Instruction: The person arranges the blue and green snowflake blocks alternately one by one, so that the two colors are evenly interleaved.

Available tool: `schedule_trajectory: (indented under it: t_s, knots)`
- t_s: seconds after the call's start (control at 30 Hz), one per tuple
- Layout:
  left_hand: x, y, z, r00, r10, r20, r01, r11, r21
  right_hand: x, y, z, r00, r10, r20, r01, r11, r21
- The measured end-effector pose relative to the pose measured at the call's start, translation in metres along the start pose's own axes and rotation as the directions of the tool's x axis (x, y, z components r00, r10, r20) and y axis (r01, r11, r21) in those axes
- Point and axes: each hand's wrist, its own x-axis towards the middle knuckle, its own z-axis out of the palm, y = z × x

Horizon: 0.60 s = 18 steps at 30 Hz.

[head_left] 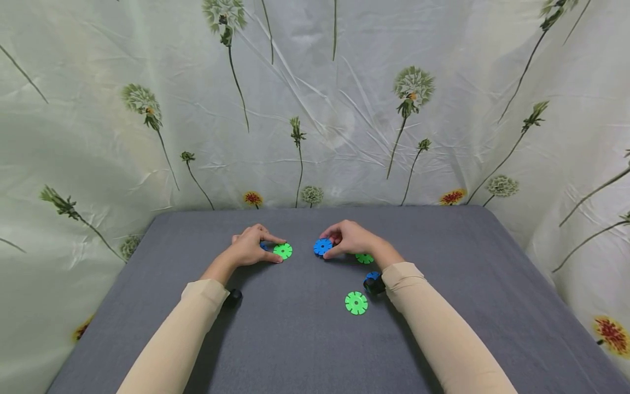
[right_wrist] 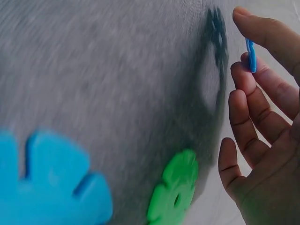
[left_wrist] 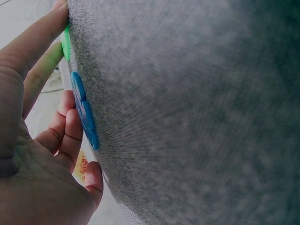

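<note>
My left hand (head_left: 250, 246) spans a green notched disc (head_left: 283, 251) with thumb and forefinger at its opposite edges, at the table surface. A blue notched disc (left_wrist: 83, 110) lies beside that hand's other fingers, mostly covered by the hand in the head view. My right hand (head_left: 353, 241) pinches another blue notched disc (head_left: 322, 247) between thumb and fingers. In the right wrist view this blue disc (right_wrist: 251, 56) appears edge-on, raised off the cloth, with its shadow apart from it. Below the right hand lies a green disc (head_left: 365, 258), partly hidden by the wrist.
Nearer the front, another green disc (head_left: 356, 302) lies flat. A blue disc (head_left: 372, 275) is partly behind the black wrist camera (head_left: 374, 285) at the right sleeve. Grey cloth (head_left: 305, 339) covers the table, and a flowered curtain (head_left: 344, 120) hangs behind its back edge.
</note>
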Motion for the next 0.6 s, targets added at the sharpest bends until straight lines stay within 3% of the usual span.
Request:
schedule_trajectory:
  t_s: [0.6]
  knots:
    - [0.001, -0.001, 0.0, 1.0, 0.002, 0.008, -0.002, 1.0, 0.012, 0.019, -0.017, 0.019, 0.999, 0.011, 0.044, -0.01, 0.999, -0.035]
